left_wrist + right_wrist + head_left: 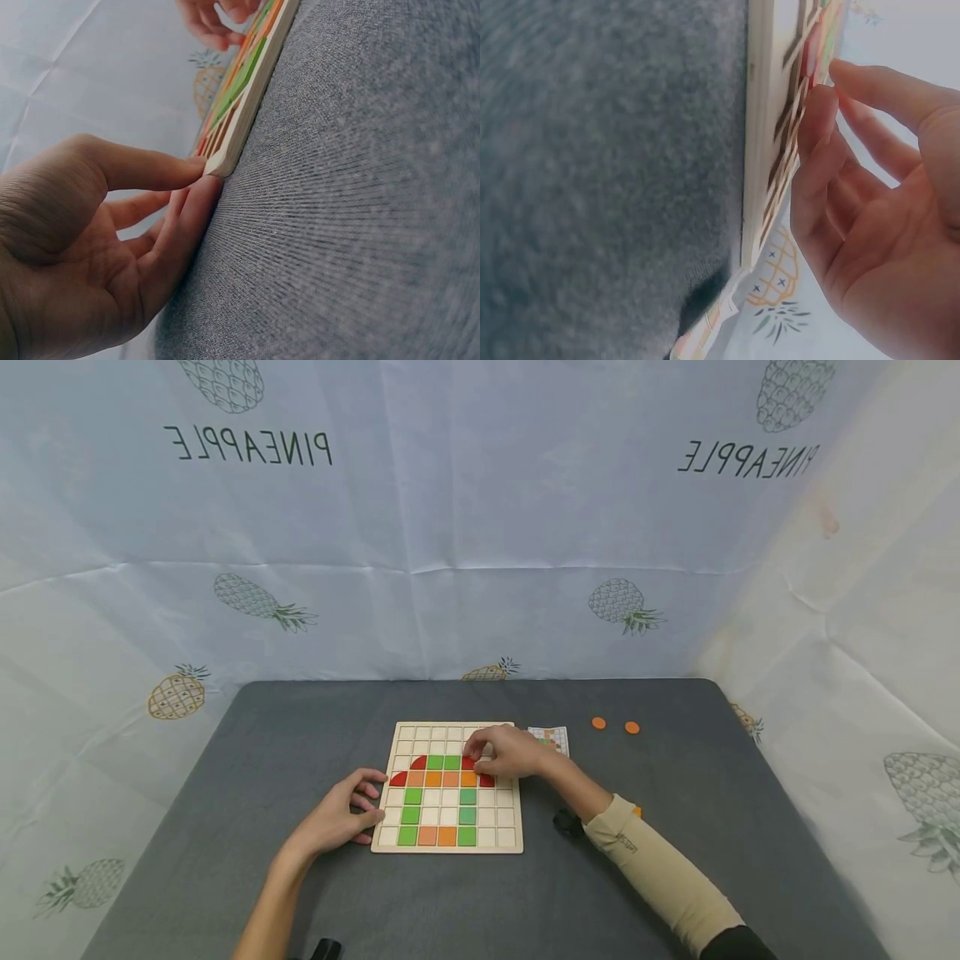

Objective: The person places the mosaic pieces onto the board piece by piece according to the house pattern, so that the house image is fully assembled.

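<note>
A square wooden grid board lies on the table, with green, orange and red tiles set in its cells. At its left edge is my left hand; thumb and fingers hold the rim, and the left wrist view shows them at a corner of the board. Over the upper right of the pattern, my right hand pinches a red piece at its cell, partly hidden by the fingers. Another red piece sits just below the right hand. Two rounded red pieces show on the pattern's left side, one being a red quarter-circle.
A printed pattern card lies right of the board, partly behind the right hand. Two orange discs rest farther right on the grey table. An orange piece peeks out beside the right sleeve. Pineapple-print cloth hangs behind.
</note>
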`<state>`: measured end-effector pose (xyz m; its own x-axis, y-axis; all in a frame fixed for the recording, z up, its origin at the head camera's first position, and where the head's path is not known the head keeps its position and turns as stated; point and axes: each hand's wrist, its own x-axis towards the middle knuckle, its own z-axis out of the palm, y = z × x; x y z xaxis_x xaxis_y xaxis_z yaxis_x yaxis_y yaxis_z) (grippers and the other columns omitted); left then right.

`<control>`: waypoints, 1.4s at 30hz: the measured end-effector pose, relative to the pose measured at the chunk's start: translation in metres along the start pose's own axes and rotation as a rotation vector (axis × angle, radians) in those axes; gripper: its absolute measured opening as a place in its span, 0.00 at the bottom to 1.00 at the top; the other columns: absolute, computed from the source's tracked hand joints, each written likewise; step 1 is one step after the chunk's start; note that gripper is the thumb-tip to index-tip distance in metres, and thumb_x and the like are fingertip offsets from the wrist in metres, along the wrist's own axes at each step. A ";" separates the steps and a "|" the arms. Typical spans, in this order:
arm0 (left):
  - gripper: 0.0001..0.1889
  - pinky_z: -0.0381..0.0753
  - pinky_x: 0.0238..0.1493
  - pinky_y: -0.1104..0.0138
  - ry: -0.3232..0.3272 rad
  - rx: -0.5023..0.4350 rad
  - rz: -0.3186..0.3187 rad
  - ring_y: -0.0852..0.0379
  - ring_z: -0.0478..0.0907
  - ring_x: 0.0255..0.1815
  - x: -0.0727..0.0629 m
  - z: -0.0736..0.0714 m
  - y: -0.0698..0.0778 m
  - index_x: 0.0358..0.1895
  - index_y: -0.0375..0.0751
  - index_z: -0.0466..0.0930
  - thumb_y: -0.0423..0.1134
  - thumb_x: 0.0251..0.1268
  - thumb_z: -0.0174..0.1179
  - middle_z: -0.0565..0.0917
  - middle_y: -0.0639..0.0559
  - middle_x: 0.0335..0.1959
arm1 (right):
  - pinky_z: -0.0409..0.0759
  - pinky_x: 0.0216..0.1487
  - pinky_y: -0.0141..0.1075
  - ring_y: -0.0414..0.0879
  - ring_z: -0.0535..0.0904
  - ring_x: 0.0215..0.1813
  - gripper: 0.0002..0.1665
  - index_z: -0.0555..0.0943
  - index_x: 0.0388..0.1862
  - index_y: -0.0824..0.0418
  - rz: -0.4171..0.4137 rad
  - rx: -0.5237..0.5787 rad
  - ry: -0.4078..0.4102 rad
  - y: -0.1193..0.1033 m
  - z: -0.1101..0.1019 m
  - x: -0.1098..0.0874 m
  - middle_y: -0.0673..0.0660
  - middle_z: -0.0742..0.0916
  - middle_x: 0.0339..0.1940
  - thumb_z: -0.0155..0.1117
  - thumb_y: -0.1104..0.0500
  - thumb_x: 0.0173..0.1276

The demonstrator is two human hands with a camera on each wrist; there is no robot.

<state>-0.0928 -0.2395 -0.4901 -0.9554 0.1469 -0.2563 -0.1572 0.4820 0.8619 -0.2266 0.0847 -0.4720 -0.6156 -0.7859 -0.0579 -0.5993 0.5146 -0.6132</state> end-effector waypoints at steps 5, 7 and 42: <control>0.30 0.91 0.31 0.59 0.005 0.002 0.001 0.50 0.77 0.47 0.000 0.000 0.000 0.73 0.36 0.72 0.28 0.69 0.70 0.73 0.39 0.55 | 0.81 0.43 0.28 0.35 0.84 0.37 0.15 0.87 0.60 0.60 0.013 0.047 0.020 0.004 -0.006 -0.007 0.55 0.91 0.51 0.69 0.59 0.78; 0.31 0.91 0.31 0.59 0.006 0.003 0.000 0.50 0.77 0.47 0.000 0.001 0.000 0.73 0.36 0.72 0.29 0.69 0.70 0.73 0.39 0.55 | 0.82 0.41 0.29 0.36 0.85 0.36 0.16 0.86 0.61 0.60 0.024 0.061 0.032 0.006 -0.010 -0.011 0.56 0.91 0.53 0.69 0.59 0.78; 0.31 0.91 0.31 0.60 -0.001 0.002 0.004 0.50 0.77 0.48 0.001 0.000 -0.002 0.73 0.36 0.71 0.30 0.69 0.70 0.73 0.39 0.55 | 0.80 0.32 0.33 0.42 0.82 0.32 0.19 0.85 0.63 0.66 0.192 0.060 0.273 0.050 -0.067 -0.135 0.66 0.89 0.57 0.72 0.62 0.76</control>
<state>-0.0933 -0.2398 -0.4917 -0.9559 0.1495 -0.2528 -0.1525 0.4831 0.8622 -0.2079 0.2398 -0.4423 -0.8336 -0.5514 0.0315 -0.4327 0.6167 -0.6576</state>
